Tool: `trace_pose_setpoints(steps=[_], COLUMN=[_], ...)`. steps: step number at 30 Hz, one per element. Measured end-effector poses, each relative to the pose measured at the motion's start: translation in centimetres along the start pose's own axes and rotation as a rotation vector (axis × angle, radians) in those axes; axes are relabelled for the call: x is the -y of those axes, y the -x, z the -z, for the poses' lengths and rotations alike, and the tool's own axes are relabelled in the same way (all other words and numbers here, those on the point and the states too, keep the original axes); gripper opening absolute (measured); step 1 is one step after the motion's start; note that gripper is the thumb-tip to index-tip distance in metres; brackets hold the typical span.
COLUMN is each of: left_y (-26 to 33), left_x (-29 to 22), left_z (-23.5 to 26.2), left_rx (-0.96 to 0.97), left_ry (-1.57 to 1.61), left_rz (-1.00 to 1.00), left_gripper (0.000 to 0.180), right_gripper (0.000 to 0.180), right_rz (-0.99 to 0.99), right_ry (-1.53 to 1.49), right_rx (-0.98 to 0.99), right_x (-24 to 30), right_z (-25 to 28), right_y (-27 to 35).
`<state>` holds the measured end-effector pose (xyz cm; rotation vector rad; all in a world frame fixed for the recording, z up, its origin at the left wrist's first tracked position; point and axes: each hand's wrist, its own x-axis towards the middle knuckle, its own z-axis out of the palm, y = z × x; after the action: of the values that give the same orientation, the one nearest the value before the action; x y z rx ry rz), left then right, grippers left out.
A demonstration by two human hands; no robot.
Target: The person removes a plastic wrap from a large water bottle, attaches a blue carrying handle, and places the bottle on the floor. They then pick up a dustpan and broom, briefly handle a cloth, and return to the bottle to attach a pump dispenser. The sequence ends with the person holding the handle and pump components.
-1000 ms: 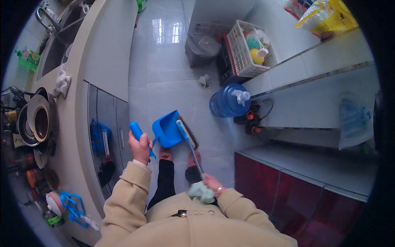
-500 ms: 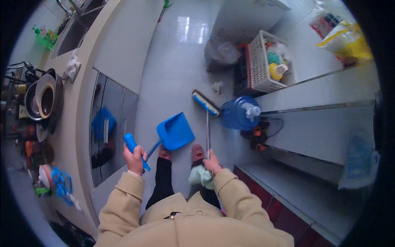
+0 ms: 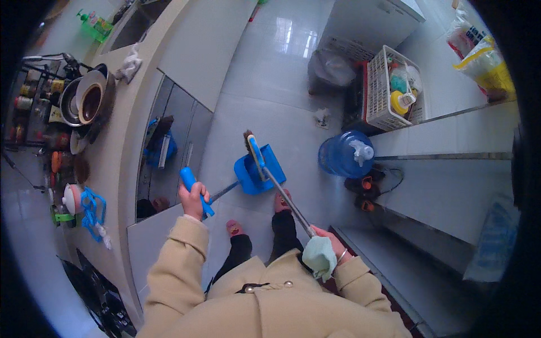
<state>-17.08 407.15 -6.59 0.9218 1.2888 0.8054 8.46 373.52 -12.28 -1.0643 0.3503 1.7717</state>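
Note:
My left hand (image 3: 193,198) grips the blue handle of a long-handled blue dustpan (image 3: 260,172), whose pan rests on the white tiled floor in front of my feet. My right hand (image 3: 329,243) holds the metal shaft of a broom (image 3: 270,176) together with a pale green cloth (image 3: 319,256). The broom's blue head lies over the far edge of the pan. My beige coat sleeves enter from the lower edge.
A blue water jug (image 3: 345,155) stands on the floor to the right, next to a white basket (image 3: 385,90) of bottles. A bagged bin (image 3: 328,71) is farther off. A counter (image 3: 121,141) with pots runs along the left; white shelves (image 3: 451,169) on the right.
The broom head has swung left from beside the water jug onto the dustpan. The pan has stayed in front of my feet, and both hands keep their grips.

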Motion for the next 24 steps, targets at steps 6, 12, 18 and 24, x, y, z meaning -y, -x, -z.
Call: trace_pose_setpoints(steps=[6, 12, 18, 24], left_y=[4.8, 10.8, 13.4, 12.0], left_x=[0.9, 3.0, 5.2, 5.7], left_z=[10.9, 24.3, 31.4, 26.4], left_rx=[-0.151, -0.299, -0.359, -0.246], left_ry=[0.199, 0.328, 0.301, 0.296], left_rz=[0.064, 0.064, 0.021, -0.09], left_gripper=[0.014, 0.011, 0.011, 0.014], right_gripper=[0.064, 0.033, 0.02, 0.013], right_rz=[0.257, 0.239, -0.021, -0.23], right_ry=[0.567, 0.407, 1.004, 0.417], right_rx=[-0.216, -0.305, -0.502, -0.058], right_x=[-4.2, -7.2, -20.7, -23.5], right_z=[-2.8, -5.3, -10.8, -14.5], right_y=[-3.9, -12.2, -14.7, -6.7])
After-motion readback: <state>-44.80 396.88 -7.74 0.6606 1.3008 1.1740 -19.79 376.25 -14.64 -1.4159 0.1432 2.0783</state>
